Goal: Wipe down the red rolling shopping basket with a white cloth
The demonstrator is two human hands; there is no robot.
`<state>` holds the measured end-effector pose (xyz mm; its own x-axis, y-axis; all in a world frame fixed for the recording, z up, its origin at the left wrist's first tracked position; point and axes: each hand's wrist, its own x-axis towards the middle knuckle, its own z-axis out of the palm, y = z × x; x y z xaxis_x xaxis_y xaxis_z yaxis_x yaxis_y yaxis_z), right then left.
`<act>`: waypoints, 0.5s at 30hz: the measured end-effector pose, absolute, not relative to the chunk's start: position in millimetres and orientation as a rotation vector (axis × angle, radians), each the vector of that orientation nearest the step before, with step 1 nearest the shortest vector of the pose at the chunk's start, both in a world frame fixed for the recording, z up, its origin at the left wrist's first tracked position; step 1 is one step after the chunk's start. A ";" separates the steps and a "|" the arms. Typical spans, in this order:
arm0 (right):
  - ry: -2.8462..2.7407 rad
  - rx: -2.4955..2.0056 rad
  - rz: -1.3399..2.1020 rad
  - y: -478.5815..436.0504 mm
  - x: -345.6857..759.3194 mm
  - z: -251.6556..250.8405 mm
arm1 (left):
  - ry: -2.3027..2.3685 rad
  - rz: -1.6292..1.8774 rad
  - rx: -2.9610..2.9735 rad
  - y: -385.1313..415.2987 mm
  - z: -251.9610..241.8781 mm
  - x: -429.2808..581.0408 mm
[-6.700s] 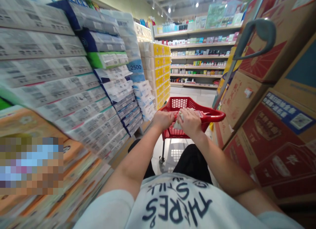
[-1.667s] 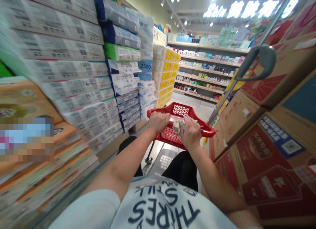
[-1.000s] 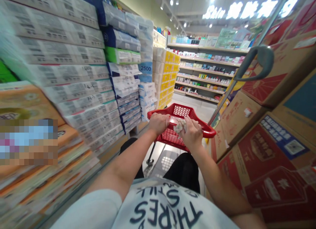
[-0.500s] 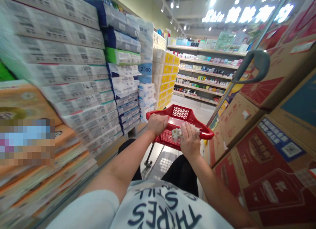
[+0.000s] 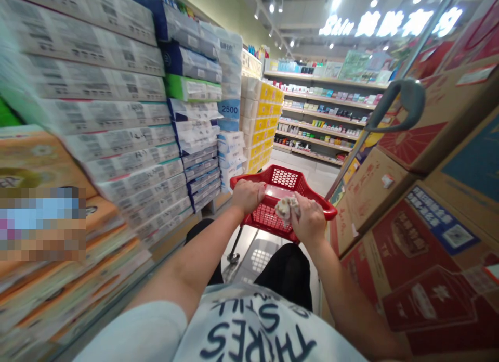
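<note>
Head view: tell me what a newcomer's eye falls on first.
The red shopping cart at the centre would probably catch the eye first, its handle in the left hand and a crumpled pale wad in the right hand. Next might come the glowing white sign at upper right and the tall stacks of wrapped packs on the left.

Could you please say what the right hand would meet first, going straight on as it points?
Probably the red plastic cart handle, just ahead of the right hand and the crumpled off-white cloth it holds; whether they touch is unclear.
</note>
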<state>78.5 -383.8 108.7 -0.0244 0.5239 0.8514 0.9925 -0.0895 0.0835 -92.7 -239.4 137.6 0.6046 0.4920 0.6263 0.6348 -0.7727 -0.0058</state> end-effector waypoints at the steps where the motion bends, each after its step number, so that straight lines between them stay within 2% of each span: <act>1: -1.567 -1.706 -1.005 -382.4 80.4 111.2 | -0.937 -0.914 -2.604 -240.0 138.1 -92.5; 8: -1.585 -1.690 -1.102 -384.7 71.1 101.9 | -0.924 -0.927 -2.604 -239.2 136.7 -93.1; 15: -1.543 -1.825 -0.943 -376.2 73.4 114.8 | -0.933 -0.921 -2.595 -236.0 135.9 -92.8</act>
<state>73.4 -376.2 114.8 0.0884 0.5863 0.8053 0.9840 -0.1770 0.0208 -92.8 -236.0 135.9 0.5990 0.4913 0.6323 0.6384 -0.7697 -0.0067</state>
